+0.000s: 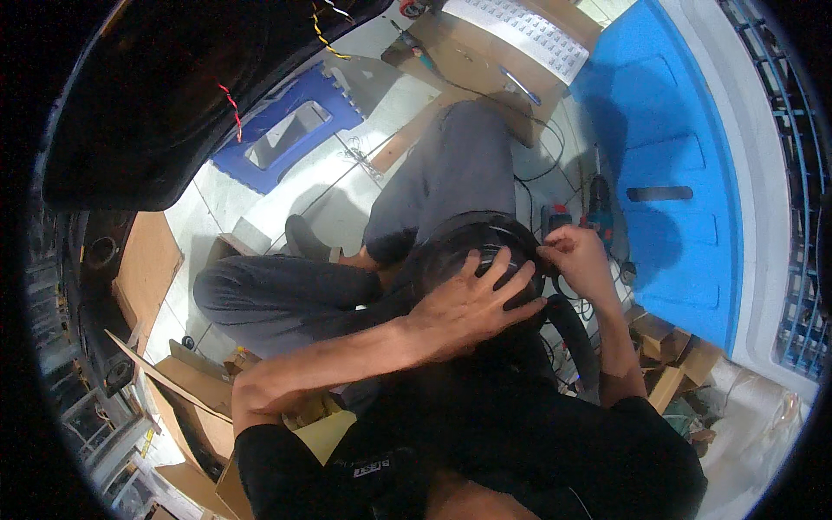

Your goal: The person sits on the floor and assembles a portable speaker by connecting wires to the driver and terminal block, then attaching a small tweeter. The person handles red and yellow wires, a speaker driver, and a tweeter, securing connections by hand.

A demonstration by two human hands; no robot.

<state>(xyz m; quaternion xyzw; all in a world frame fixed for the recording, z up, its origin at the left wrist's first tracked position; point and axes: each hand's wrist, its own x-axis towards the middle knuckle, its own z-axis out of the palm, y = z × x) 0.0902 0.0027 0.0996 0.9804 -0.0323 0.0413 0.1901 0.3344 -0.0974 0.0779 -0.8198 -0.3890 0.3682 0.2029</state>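
A round black piece [492, 236] with a raised rim and a glossy, dished middle rests in my lap; it looks like a loudspeaker. Across its face lies my left hand [472, 303], fingers spread and slightly curved, touching the surface. My right hand [579, 257] is at the right edge of the rim, thumb and forefinger pinched together. Whatever is between those fingertips is too small to make out. Below that hand, a broad black band or strap [572, 342] curves down beside my right forearm.
A large black panel [156, 104] with coloured wires overhangs the upper left, above a blue folding stool [325, 95]. Ahead are cardboard [468, 61], a soldering iron [422, 56] and a pen [520, 85]. A power drill [598, 208] stands by a blue plastic panel [667, 251] at right.
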